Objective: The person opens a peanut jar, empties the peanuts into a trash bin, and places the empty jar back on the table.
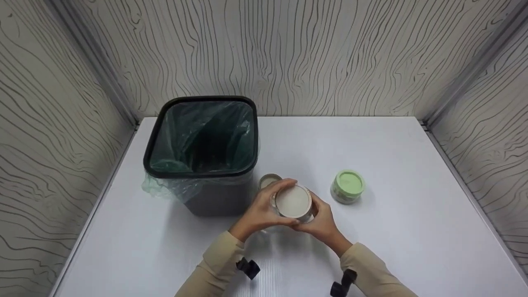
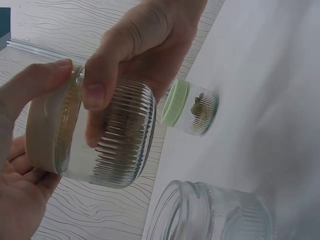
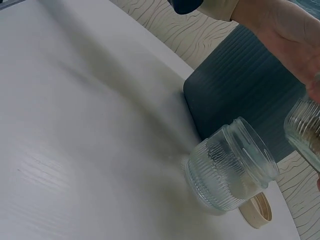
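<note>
Both hands hold a ribbed glass jar with a beige lid [image 1: 293, 201] up above the table. My left hand [image 1: 264, 210] grips the lid end, thumb and fingers spread round it. Around the ribbed glass body [image 2: 122, 135] curl the fingers of my right hand [image 1: 323, 220]. Something brownish shows through the glass. Below the hands, an open glass jar [image 3: 225, 167] stands upright on the table, mostly hidden by them in the head view. Next to it lies a loose beige lid [image 3: 256, 210].
A dark grey bin [image 1: 218, 196] lined with a clear bag stands to the left, close by the left hand. On the right sits a small glass jar with a green lid [image 1: 348, 186], some greenish-brown bits inside. Wood-patterned panels [image 1: 288, 57] enclose the white table [image 1: 412, 231].
</note>
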The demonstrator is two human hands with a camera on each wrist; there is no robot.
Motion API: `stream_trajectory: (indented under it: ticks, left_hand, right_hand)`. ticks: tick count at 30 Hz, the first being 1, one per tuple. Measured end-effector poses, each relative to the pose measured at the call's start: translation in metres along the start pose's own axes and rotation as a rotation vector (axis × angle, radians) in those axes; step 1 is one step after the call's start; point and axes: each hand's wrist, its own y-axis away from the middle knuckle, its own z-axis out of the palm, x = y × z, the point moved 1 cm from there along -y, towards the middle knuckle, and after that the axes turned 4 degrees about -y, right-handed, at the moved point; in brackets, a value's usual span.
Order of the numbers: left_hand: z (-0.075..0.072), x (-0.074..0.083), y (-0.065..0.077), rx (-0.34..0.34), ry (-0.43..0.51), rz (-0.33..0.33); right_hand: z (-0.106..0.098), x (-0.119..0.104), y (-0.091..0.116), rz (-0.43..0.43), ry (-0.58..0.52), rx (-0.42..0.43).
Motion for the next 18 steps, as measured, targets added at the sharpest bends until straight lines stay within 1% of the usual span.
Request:
stream_trajectory:
  ticks: [3,5,9,12,14,18]
  left_hand:
    - [0.0004,-0.0006,0.0,0.004,0.022,-0.017]
    - [0.0015,-0.0001,-0.0002,0.026,0.016,-0.023]
    - [0.0063,-0.0006,-0.0027,0.125,-0.041,-0.02]
    - [0.0088,-0.0005,-0.0055,0.188,-0.062,-0.028]
    - [0.009,0.0003,-0.0067,0.192,-0.068,-0.037]
    - [0.0095,0.002,-0.0078,0.151,-0.104,-0.086]
  right_hand:
    - [0.0019,0.0008,0.0008,-0.013,-0.002,0.019]
    - [0.0035,0.001,0.001,-0.017,0.008,0.047]
    - [0.0073,0.0023,-0.0018,0.002,0.057,0.14]
    - [0.0097,0.0028,-0.0047,0.025,0.059,0.185]
    - [0.01,0.0028,-0.0054,0.034,0.049,0.195]
    - [0.0089,0.004,-0.0059,0.041,0.068,0.207]
